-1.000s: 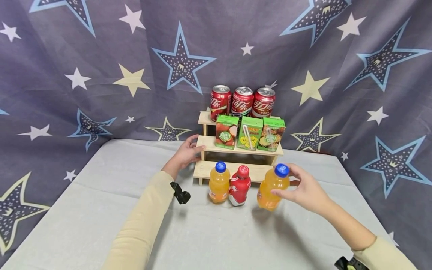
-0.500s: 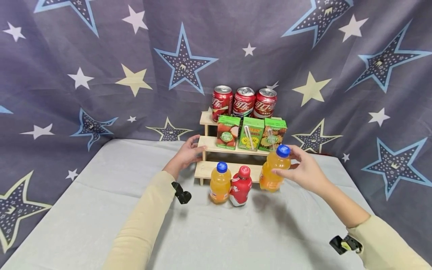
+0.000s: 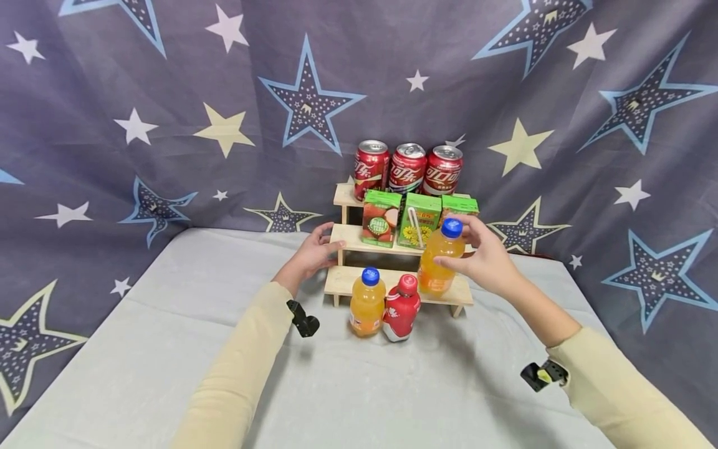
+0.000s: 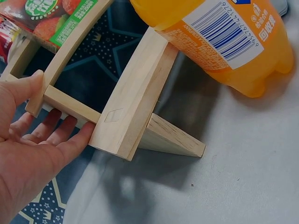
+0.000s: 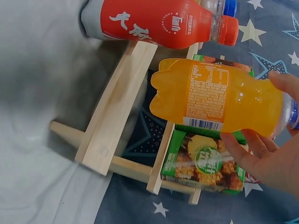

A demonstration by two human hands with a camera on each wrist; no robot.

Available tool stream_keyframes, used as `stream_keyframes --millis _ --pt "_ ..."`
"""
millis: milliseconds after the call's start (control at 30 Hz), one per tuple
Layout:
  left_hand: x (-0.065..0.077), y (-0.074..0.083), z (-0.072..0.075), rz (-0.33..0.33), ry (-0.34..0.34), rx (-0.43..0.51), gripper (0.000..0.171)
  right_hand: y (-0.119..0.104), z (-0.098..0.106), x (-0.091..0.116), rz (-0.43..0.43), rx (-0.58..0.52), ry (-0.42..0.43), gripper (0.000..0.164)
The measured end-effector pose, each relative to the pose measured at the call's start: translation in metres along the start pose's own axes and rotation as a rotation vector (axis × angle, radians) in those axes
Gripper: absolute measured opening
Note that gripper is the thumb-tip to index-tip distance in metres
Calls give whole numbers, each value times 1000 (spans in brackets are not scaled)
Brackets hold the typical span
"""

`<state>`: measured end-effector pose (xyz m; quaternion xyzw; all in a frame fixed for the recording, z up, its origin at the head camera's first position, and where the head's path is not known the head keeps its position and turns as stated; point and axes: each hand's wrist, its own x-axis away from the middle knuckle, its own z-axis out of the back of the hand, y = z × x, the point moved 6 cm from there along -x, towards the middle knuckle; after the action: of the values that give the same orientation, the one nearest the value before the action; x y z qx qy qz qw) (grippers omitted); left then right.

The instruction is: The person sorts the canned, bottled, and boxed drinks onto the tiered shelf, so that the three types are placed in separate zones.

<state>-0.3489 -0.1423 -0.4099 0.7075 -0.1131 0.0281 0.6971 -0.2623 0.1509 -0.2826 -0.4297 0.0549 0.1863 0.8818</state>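
Note:
My right hand point(image 3: 485, 259) grips an orange soda bottle point(image 3: 434, 271) with a blue cap near its top, thumb on one side and fingers on the other. The bottle is upright over the right part of the lowest step of a wooden tiered stand point(image 3: 339, 282). In the right wrist view, the held bottle point(image 5: 210, 95) has its base off the step. At the stand's left end, my left hand point(image 3: 311, 255) holds the middle step, its thumb point(image 4: 35, 84) on top and fingers below. Another orange soda bottle point(image 3: 367, 307) and a red bottle point(image 3: 401, 312) stand before the lowest step.
Three red cola cans point(image 3: 407, 169) line the top step. Three green juice boxes point(image 3: 381, 219) occupy the middle step, the right one partly hidden by the right hand and bottle. A pale cloth covers the table point(image 3: 336, 386); a starry curtain point(image 3: 359, 75) hangs behind.
My right hand has raised the orange soda bottle from in front of the stand and carried it back and slightly left, over the lowest step. The left hand keeps its hold.

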Motion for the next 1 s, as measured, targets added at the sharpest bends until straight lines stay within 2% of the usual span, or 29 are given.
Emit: stream_keyframes --millis 667,1000 --pt "2 3 0 0 -11 4 68 -21 -38 -32 22 -72 -11 69" --pt "-2 0 0 -2 -7 18 67 -31 -63 -45 -15 -98 -61 68"
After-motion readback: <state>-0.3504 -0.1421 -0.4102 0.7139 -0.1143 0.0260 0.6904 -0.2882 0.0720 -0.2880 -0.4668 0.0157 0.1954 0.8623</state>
